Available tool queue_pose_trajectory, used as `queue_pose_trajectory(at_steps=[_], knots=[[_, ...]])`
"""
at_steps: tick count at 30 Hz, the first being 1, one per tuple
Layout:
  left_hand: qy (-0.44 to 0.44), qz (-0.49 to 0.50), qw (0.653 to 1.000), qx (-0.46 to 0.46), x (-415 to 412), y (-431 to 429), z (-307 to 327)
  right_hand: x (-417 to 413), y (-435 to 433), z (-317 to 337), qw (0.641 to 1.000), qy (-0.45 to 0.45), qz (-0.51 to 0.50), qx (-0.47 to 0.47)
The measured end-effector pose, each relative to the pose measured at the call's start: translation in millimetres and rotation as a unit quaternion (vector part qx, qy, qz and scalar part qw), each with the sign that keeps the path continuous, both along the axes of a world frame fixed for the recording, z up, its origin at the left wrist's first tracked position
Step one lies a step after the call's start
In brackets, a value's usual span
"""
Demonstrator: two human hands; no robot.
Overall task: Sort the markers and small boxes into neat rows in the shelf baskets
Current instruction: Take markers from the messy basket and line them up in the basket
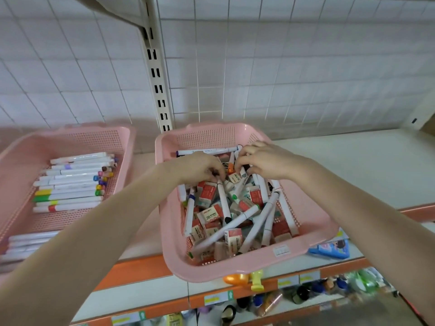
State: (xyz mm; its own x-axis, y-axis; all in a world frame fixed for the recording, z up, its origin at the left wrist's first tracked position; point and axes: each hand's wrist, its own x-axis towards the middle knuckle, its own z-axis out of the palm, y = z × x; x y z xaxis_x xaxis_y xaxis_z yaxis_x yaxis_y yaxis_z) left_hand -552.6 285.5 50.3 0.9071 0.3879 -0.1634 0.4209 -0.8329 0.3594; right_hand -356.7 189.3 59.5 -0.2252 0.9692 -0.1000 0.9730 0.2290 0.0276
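Observation:
A pink basket (247,264) in the middle of the shelf holds a jumble of white markers (235,223) and small red-and-white eraser boxes (210,214). Both my hands reach into its far half. My left hand (200,167) pinches the top end of a white marker with a black cap (223,203). My right hand (261,161) curls over several markers near the back wall, its fingers closed on them. One marker (207,151) lies straight along the back wall. A second pink basket (21,158) on the left holds markers in a neat row (70,182).
The white shelf (353,170) stretches free to the right of the middle basket. A blue packet (330,250) lies by the basket's right front corner. The orange shelf edge (141,269) runs below, with small bottles on the lower shelf. A slotted upright (156,74) stands behind.

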Motion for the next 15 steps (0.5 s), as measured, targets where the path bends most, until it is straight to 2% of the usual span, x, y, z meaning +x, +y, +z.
queue_pose_trajectory(at_steps=[4, 7, 11, 15], knots=[[0.015, -0.005, 0.999, -0.035, 0.1, 0.8, -0.9, 0.8, -1.8, 0.9, 0.999, 0.035, 0.001, 0.015], [0.008, -0.004, 0.999, -0.048, 0.0, 1.5, -2.0, 0.2, -3.7, 2.7, 0.989, 0.137, -0.014, 0.053], [-0.005, -0.008, 0.998, -0.062, 0.7, 0.3, -3.2, -1.6, -8.0, 7.4, 0.955, 0.263, -0.062, 0.121], [-0.009, -0.015, 0.997, -0.080, -0.4, -2.9, -2.8, -5.0, -9.1, 7.1, 0.951, 0.275, -0.074, 0.121]])
